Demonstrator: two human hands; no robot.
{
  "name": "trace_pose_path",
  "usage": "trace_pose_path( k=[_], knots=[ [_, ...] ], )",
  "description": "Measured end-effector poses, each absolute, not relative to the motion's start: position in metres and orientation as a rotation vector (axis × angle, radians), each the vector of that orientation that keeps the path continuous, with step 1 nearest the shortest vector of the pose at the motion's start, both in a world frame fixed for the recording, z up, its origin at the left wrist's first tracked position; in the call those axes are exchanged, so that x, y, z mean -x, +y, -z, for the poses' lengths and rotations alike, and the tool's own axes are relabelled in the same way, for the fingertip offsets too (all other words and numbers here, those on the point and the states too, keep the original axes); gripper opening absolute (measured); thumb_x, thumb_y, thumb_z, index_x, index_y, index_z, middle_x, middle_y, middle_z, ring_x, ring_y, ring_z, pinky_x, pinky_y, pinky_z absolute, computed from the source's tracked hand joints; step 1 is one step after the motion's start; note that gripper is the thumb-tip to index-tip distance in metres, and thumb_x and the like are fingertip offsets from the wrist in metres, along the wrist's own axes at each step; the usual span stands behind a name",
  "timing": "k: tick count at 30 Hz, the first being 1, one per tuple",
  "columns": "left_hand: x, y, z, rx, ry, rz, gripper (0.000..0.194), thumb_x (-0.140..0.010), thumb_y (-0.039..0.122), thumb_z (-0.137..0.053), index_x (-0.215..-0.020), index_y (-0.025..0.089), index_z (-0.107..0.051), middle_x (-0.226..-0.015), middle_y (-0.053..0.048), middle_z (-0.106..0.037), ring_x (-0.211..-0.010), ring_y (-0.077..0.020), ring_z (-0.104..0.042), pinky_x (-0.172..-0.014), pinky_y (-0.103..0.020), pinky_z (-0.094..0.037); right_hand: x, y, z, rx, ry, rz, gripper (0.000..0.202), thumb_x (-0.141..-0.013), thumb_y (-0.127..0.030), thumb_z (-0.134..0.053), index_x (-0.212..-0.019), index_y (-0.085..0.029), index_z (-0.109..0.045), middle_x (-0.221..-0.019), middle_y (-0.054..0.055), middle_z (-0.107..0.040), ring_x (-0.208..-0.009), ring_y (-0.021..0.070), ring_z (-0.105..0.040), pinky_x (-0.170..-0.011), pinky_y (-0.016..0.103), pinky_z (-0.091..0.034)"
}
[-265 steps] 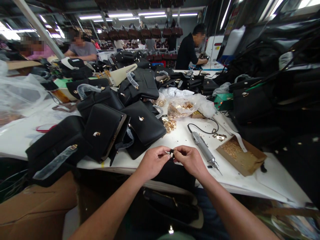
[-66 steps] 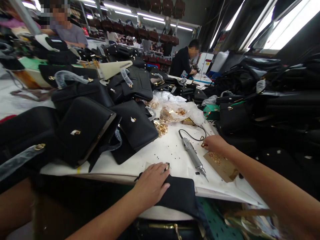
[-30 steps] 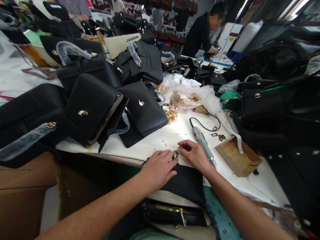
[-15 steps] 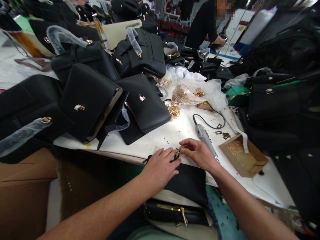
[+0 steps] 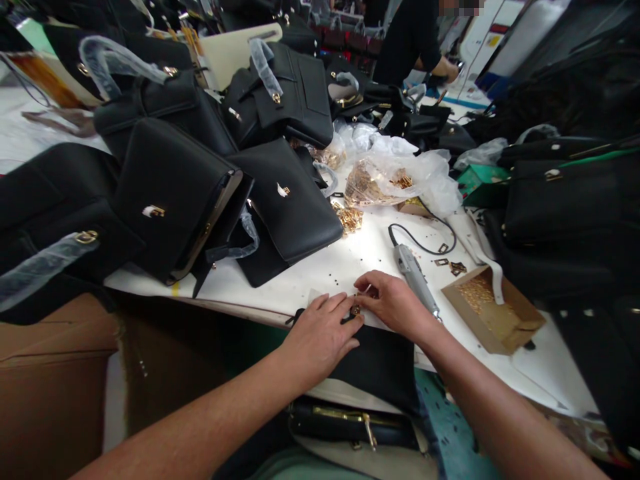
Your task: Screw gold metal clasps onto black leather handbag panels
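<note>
A black handbag [image 5: 377, 360] rests on my lap and against the table's front edge, its flap turned toward the table. My left hand [image 5: 323, 333] lies flat over the flap, fingers stretched and a little spread. Beside its fingertips sits a small gold-coloured metal clasp [image 5: 355, 310]. My right hand [image 5: 387, 303] comes in from the right with thumb and fingers pinched together just at that clasp. Whatever is between those fingertips is too small and hidden to name. Below, the bag's open side shows a gold zip [image 5: 340, 415].
A grey electric screwdriver [image 5: 417, 280] with a black cord lies right of my hands, near a cardboard box [image 5: 510, 333] of small gold parts. Gold fittings [image 5: 350, 219] and plastic bags [image 5: 383, 180] lie behind. Black handbags [image 5: 287, 207] crowd the left. A co-worker [image 5: 407, 43] stands at the back.
My right hand has shifted slightly, its fingers now curled lower over the clasp. My left hand stays flat in place. The view has tilted down slightly.
</note>
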State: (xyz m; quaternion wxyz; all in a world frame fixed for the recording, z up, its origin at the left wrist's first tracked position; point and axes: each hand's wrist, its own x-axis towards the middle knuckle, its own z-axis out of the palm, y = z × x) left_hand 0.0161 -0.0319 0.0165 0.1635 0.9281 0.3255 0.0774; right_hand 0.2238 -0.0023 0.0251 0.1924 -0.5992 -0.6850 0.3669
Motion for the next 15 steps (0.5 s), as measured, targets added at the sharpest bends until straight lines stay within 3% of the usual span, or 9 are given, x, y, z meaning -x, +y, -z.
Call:
trace_pose_path(
  k=[4,15],
  knots=[
    [-0.016,-0.032,-0.016,-2.634,0.934,-0.235,0.039,-0.093,0.036,-0.068,-0.130,0.026,-0.057,-0.145,-0.010,-0.052,-0.138,-0.0299,-0.043,-0.113,-0.049,-0.037,-0.223,-0.008,-0.021,1.676,-1.902,-0.993,0.006,-0.085,-0.026,-0.071,-0.089,-0.021,-0.072,-0.082,0.001,-0.072,-0.074,0.0174,-0.066,-0.071,0.028,-0.050],
    [-0.020,-0.034,-0.021,-2.647,0.986,-0.231,0.041,-0.092,0.036,-0.070,-0.129,0.025,-0.058,-0.140,-0.009,-0.052,-0.129,-0.0299,-0.048,-0.110,-0.048,-0.040,-0.223,-0.010,-0.010,1.644,-1.830,-1.002,0.009,-0.084,-0.022,-0.069,-0.093,-0.021,-0.071,-0.082,0.001,-0.071,-0.074,0.0168,-0.065,-0.072,0.029,-0.051]
  ],
)
